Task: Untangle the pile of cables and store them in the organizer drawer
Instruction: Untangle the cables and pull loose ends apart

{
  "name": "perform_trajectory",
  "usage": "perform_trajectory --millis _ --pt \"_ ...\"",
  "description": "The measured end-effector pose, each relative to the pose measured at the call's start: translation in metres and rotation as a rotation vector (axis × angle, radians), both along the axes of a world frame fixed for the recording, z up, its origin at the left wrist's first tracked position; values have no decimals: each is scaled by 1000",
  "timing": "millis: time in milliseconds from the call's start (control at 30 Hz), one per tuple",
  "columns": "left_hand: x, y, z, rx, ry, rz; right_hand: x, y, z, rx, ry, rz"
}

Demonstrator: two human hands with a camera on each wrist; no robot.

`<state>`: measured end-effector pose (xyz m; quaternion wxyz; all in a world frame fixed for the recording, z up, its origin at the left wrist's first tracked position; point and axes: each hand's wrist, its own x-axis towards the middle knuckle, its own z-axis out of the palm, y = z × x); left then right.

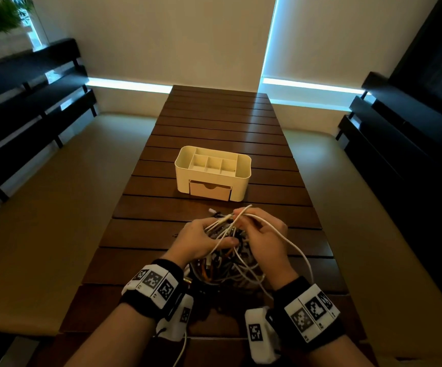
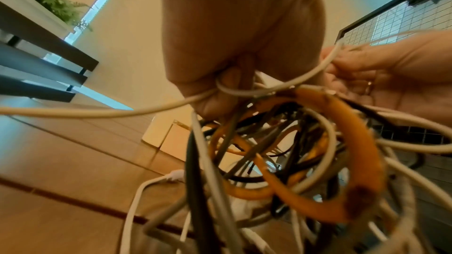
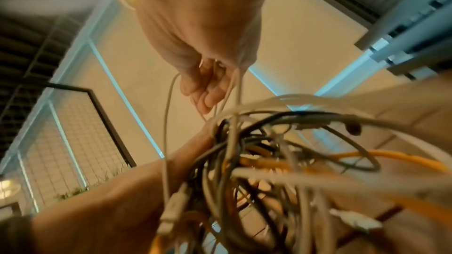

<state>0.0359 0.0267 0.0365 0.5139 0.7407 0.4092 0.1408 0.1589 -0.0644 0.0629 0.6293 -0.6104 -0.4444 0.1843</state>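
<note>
Directly ahead of both hands, the cream organizer [image 1: 212,172] stands on the slatted wooden table [image 1: 161,165], its drawer [image 1: 209,190] shut and facing them. Between the fingertips and that drawer front lies a narrow strip of bare slats, partly taken by a stray plug end. The cable tangle [image 1: 225,263] fills the space between and beneath the left hand [image 1: 201,241] and right hand [image 1: 263,241], down to the wrists. One white cable [image 1: 291,243] loops over the right hand and out past its outer side. Bare tabletop lies open outside each hand and beyond the organizer.
</note>
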Motion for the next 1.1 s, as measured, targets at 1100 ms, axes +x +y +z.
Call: perform_trajectory --millis 1100 --pt "14 -4 17 -23 -502 172 21 13 7 -306 232 183"
